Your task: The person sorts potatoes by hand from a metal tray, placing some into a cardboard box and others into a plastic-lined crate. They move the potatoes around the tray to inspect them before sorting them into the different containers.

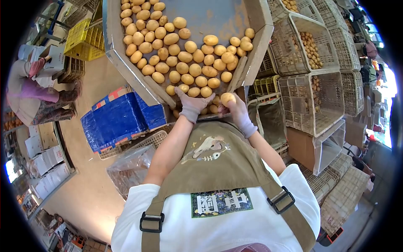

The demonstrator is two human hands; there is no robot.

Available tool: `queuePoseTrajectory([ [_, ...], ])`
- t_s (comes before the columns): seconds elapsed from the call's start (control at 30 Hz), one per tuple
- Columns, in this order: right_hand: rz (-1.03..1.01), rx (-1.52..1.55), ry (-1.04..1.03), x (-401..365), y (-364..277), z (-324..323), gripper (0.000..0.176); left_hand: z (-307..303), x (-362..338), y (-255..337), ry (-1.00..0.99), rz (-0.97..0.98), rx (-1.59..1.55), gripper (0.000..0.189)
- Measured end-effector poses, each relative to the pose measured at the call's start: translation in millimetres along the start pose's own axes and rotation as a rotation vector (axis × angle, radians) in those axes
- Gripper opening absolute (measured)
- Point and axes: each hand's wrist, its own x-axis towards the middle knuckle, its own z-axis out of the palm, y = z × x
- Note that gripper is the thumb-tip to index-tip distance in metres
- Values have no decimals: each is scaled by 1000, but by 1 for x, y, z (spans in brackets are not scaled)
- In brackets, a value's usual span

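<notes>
Many round yellow-brown potatoes (182, 68) lie on a grey sorting table (197, 17) with raised side boards that narrow toward my body. At the narrow end my left hand (194, 102), in a pale glove, rests with thumb and fingers spread among the nearest potatoes. Just to its right, my right hand (239, 110), also gloved, has its fingers closed around one light potato (228, 98), held up at the table's right corner. A few more potatoes lie between the two hands, partly hidden by them.
Stacked plastic crates (310, 101), some with potatoes, stand at the right. A blue covered box (113, 119) and a plastic-lined crate (134, 166) are at the left. Yellow crates (85, 40) stand upper left, near another person (44, 88).
</notes>
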Motion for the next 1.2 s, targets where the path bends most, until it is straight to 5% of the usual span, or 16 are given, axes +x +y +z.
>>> queuePoseTrajectory([
  [0.1,49,521,-290,-5,-11,-1,59,-9,6,3,2,-54,-28,112],
  [0.33,-82,727,-320,-2,-28,8,57,5,-2,-1,-29,-22,2,118],
  [0.63,-252,321,-128,-10,-43,15,85,-10,6,0,-44,-11,2,117],
  [0.83,-260,290,-128,-12,-52,15,84,-12,8,3,27,-47,-71,115],
  [0.93,-232,237,-122,-14,-59,14,78,-10,3,1,-121,-4,58,115],
  [0.97,-263,132,-129,-17,-61,14,63,-5,1,1,-55,-31,11,114],
  [1.07,-773,-538,-188,-19,-83,18,50,2,-3,0,-45,-41,-29,112],
  [1.2,-907,-506,-93,-10,-108,21,53,5,-5,-4,-96,4,38,112],
])
